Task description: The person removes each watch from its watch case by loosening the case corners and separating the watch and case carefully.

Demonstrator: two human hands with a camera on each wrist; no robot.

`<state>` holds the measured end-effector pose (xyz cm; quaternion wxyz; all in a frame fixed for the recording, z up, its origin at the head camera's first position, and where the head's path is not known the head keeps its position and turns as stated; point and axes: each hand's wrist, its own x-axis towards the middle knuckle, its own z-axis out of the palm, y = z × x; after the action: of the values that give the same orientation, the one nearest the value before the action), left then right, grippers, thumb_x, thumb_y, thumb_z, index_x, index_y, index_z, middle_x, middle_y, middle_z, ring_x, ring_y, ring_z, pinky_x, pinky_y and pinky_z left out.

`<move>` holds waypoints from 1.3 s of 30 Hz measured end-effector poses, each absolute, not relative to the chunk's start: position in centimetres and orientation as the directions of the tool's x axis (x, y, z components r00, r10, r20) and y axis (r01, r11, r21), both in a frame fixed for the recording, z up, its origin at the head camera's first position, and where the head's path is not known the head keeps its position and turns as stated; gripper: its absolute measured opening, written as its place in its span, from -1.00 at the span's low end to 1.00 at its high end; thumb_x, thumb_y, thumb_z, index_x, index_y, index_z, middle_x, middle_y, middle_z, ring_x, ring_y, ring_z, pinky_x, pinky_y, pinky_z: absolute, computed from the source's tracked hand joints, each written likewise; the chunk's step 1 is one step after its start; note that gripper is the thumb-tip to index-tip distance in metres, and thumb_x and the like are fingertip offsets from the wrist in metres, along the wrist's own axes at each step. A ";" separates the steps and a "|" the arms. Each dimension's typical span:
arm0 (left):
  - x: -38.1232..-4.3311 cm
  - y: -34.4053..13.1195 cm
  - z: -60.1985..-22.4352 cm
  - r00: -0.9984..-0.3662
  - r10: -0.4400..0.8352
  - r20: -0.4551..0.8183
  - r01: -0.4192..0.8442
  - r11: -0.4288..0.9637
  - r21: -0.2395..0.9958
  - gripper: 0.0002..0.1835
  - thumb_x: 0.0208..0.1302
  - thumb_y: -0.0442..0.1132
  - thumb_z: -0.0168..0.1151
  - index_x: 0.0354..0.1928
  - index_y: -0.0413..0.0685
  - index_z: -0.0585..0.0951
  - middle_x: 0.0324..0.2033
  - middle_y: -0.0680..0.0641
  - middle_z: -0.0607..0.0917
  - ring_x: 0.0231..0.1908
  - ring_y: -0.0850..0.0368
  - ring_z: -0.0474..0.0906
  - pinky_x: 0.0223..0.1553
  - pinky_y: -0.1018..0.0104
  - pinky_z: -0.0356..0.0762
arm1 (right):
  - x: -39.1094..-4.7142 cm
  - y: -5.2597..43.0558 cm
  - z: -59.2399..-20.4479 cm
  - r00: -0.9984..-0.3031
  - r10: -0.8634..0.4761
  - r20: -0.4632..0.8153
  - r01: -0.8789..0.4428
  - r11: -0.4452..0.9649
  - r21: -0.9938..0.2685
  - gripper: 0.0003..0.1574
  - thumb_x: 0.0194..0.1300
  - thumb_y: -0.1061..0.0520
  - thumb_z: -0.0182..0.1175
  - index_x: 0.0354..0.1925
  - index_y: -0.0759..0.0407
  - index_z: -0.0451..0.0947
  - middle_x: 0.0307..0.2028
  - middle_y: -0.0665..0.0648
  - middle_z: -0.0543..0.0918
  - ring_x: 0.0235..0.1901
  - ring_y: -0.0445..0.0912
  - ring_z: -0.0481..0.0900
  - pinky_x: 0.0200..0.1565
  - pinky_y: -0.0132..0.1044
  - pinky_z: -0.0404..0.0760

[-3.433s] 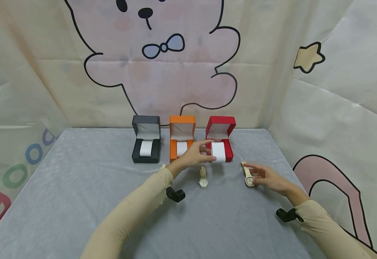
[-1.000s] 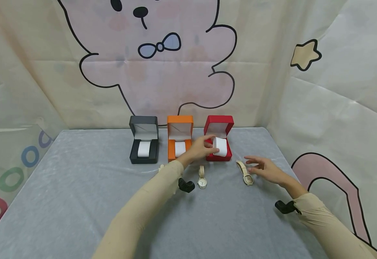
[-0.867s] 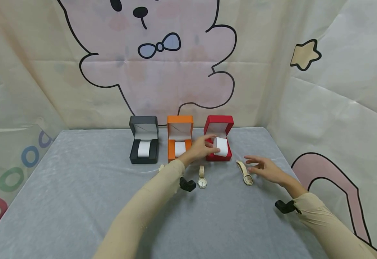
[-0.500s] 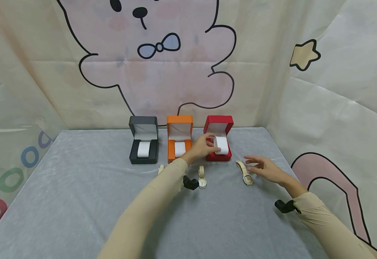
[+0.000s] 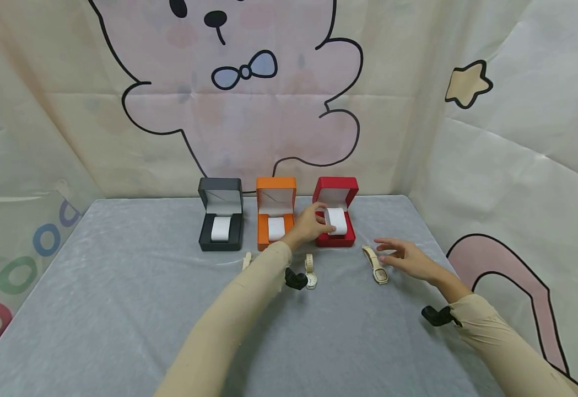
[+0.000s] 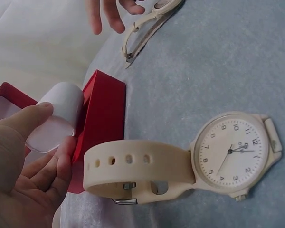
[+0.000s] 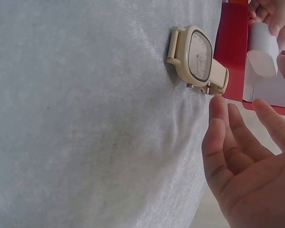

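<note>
My left hand (image 5: 309, 225) pinches a white watch cushion (image 5: 337, 221) between thumb and fingers, at the opening of the red watch box (image 5: 350, 234). In the left wrist view the cushion (image 6: 69, 102) leans and stands partly above the box wall (image 6: 107, 107); how deep it sits I cannot tell. Loosely bent, my right hand (image 5: 410, 262) hovers beside a cream watch with a squarish face (image 5: 380, 274), its fingertips apart from the watch. A round-faced cream watch (image 6: 232, 152) lies below my left wrist. The left sleeve partly hides another cream strap (image 5: 247, 259).
An orange watch box (image 5: 264, 234) and a dark grey one (image 5: 205, 237) stand with lids raised, left of the red box. Each has a white cushion inside. Grey cloth covers the table (image 5: 120, 286); a printed curtain (image 5: 393, 138) hangs behind.
The left hand has brought the cushion from the red box's front back over its opening, then shifted it slightly left. The right hand has come off the squarish watch, which lies slightly farther left.
</note>
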<state>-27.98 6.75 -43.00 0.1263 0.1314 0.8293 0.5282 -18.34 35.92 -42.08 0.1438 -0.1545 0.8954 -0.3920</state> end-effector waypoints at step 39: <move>-27.9 7.1 -42.6 -0.935 0.343 -0.090 0.113 0.530 0.840 -0.30 0.18 -0.23 0.50 0.35 -0.14 0.46 -0.31 -0.08 0.71 -0.37 0.17 0.55 -0.24 0.38 0.52 | -18.6 35.7 -42.3 -0.903 -0.409 -0.129 -0.181 0.636 -0.750 -0.29 0.46 0.13 0.20 0.44 0.37 0.28 0.22 0.49 0.56 -0.01 0.12 0.70 -0.17 -0.23 0.67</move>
<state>-27.94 7.06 -42.59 0.1228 0.1316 0.8660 0.4665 -18.61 35.74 -42.27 0.1453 -0.1653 0.8927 -0.3934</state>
